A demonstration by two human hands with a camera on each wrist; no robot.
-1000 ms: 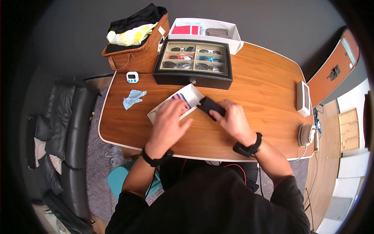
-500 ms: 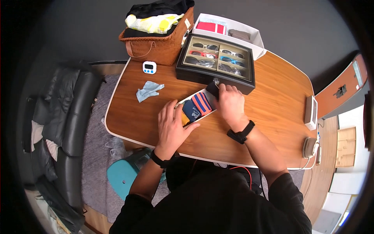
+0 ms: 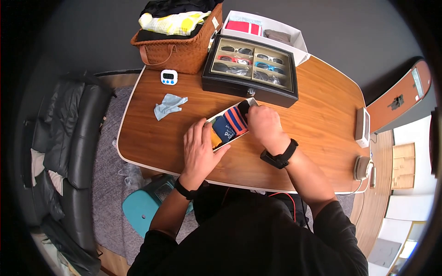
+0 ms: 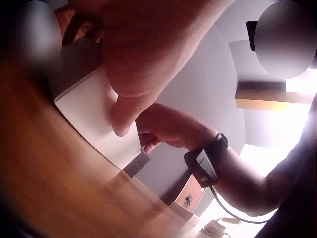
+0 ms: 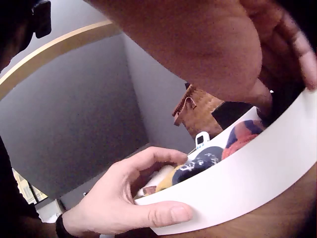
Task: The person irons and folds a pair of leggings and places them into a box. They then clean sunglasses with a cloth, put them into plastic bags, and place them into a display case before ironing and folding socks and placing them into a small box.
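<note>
A narrow white box (image 5: 242,191) sits at a slant on the table, filled with rolled socks. My left hand (image 3: 199,149) grips its near-left end, thumb along the outer wall and fingers over the opposite side. At the far-right end, my right hand (image 3: 267,123) holds a black sock (image 3: 244,107) down in the box; its fingertips are mostly hidden in the head view. Beside that sock lie a coral-and-navy striped sock (image 3: 235,121), a navy sock with white lettering (image 3: 223,129) and a mustard sock (image 3: 215,139).
Just behind the box stands a black sunglasses case (image 3: 251,94) with a clear lid. A wicker basket (image 3: 177,60) of clothes and a white tray (image 3: 300,46) stand farther back. A light-blue cloth (image 3: 169,106) and a timer (image 3: 169,77) lie left; a white device (image 3: 363,128) stands right.
My right hand has carried the black sock from beside the box into its far-right end. My left hand has settled around the near-left end, and the socks inside now show.
</note>
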